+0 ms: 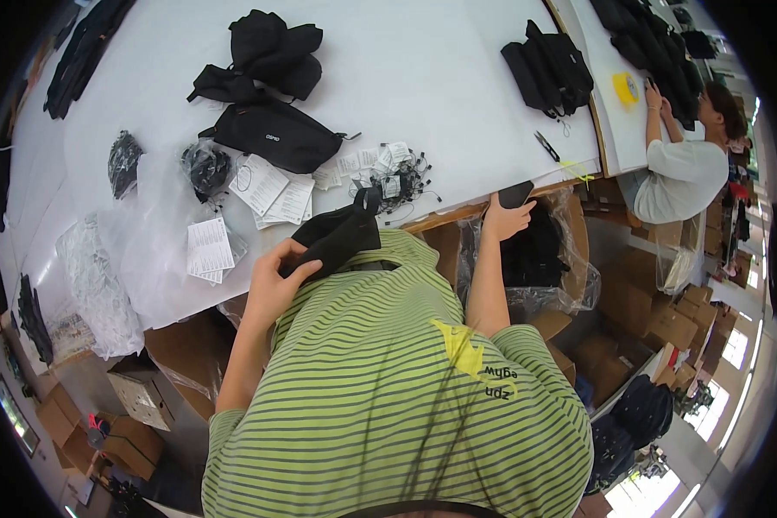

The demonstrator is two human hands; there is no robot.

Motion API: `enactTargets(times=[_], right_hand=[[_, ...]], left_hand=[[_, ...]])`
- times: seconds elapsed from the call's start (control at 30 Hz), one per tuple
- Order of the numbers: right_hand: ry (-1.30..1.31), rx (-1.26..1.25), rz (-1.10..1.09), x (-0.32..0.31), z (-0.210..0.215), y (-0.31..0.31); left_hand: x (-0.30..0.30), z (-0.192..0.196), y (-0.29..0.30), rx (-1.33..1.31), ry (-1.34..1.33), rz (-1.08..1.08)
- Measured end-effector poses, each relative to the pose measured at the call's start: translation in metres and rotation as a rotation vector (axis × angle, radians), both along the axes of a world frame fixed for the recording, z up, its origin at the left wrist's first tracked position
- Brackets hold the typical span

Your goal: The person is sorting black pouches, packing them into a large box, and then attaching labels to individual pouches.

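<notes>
My left hand [287, 274] is closed on a black fabric pouch [335, 240] with a loop at its upper end, held against my striped shirt at the table's near edge. To the right, my right hand [507, 220] grips a dark, flat, phone-like thing [515, 194] at the table edge; its exact kind is not plain. Just beyond the pouch lie printed paper cards [272, 192] and a tangle of black tag strings [399, 183]. A black zipped bag [274, 136] rests behind the cards, with more black bags [272, 56] heaped farther back.
Clear plastic bags [95, 281] cover the table's left part. Black-handled snips [546, 147] and a folded black bag stack [550, 71] lie at the right. An open carton [576, 250] with black goods stands below my right hand. A co-worker [684, 173] works at the far right table.
</notes>
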State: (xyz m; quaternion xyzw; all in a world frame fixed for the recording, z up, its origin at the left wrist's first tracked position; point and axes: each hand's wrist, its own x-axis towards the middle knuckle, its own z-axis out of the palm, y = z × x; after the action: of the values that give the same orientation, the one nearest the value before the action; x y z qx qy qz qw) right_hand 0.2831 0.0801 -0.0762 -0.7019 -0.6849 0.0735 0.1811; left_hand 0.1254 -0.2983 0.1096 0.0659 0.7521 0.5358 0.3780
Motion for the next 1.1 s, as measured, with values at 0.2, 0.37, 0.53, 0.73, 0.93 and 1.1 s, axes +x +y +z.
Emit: enactTargets(times=[0.2, 0.37, 0.53, 0.73, 0.93, 1.1], right_hand=[[0.057, -0.040, -0.011, 0.006, -0.002, 0.003], [-0.005, -0.001, 0.054, 0.007, -0.003, 0.007], [0.058, -0.184, -0.057, -0.009, -0.002, 0.037], [1.068, -0.416, -0.036, 0.007, -0.022, 0.074], [1.360, -0.662, 0.020, 0.012, 0.001, 0.052], [1.312, -0.652, -0.080, 0.006, 0.005, 0.043]], left_hand=[[-0.001, 0.001, 0.003, 0.012, 0.087, 0.000], [0.001, -0.002, 0.001, -0.006, 0.112, 0.019], [0.000, 0.001, -0.001, -0.009, 0.079, 0.012], [-0.003, -0.003, -0.003, -0.015, 0.001, -0.107], [-0.007, -0.002, -0.003, -0.084, 0.050, -0.150], [0.002, 0.011, 0.002, -0.064, 0.211, -0.151]])
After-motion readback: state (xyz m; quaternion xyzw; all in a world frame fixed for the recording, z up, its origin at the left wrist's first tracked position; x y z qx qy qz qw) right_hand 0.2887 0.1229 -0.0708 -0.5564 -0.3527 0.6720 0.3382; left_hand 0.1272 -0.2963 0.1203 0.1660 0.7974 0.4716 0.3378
